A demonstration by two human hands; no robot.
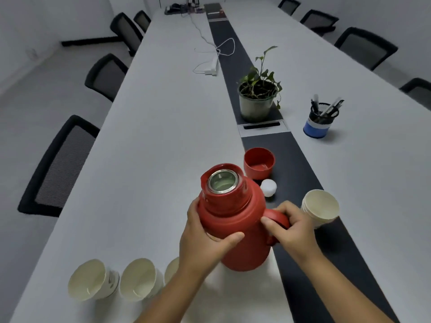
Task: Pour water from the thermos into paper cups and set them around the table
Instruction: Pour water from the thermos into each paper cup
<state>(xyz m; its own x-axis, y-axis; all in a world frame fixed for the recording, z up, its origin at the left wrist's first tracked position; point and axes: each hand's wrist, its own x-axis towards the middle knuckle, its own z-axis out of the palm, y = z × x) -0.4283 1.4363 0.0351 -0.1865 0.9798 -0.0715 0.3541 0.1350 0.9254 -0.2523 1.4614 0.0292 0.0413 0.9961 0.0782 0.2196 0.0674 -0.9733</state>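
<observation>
A red thermos (pixel 235 220) stands upright on the white table (pixel 163 141), its mouth uncovered. My left hand (pixel 203 238) grips its body from the left. My right hand (pixel 291 224) grips its red handle on the right. The red lid cup (pixel 258 162) and a white stopper (pixel 268 187) lie just behind the thermos on the dark centre strip. Three paper cups stand in a row near the front edge: one at the left (pixel 92 279), one in the middle (pixel 140 278), and a third (pixel 171 271) partly hidden by my left forearm. A stack of paper cups (pixel 320 207) sits right of my right hand.
A potted plant (pixel 257 99) stands on the centre strip farther back. A blue pen holder (pixel 318 122) is at the right. A white power strip with cables (pixel 211 66) lies mid-table. Black chairs (pixel 58 166) line both long sides.
</observation>
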